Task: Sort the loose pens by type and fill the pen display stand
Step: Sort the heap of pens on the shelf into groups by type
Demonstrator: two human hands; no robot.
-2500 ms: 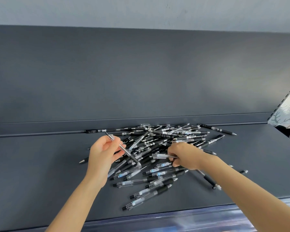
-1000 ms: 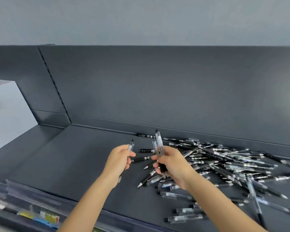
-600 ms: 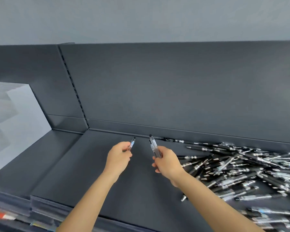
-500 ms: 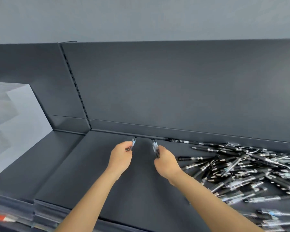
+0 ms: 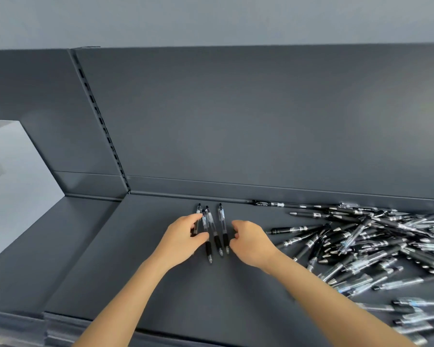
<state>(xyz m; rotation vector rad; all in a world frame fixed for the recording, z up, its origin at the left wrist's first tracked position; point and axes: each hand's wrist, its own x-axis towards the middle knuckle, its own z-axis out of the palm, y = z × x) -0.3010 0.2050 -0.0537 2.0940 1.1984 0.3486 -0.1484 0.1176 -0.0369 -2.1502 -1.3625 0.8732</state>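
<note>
Surface: dark grey shelf (image 5: 140,246), low back lip; no pen display stand in view.
Sorted group: four clear-barrelled pens (image 5: 214,230) at frame centre, lying flat, side by side, roughly parallel.
Long axis: near-vertical in frame; clicker ends toward the back lip, tips toward the frame's lower edge.
Left hand (image 5: 184,240): touching the left edge of the group; thumb and fingers pinched on the leftmost pen.
Right hand (image 5: 248,242): just right of the group, fingers curled and loose, grasping nothing; thumb at or near the rightmost pen, contact not certain.
Unsorted stock: loose pile (image 5: 376,249) across centre right to lower right, axes mixed, mostly slanting.
Key relation: pile lies right of both hands; right hand nearer.
Judgement: next pick likely a rightward reach by the right hand.
</note>
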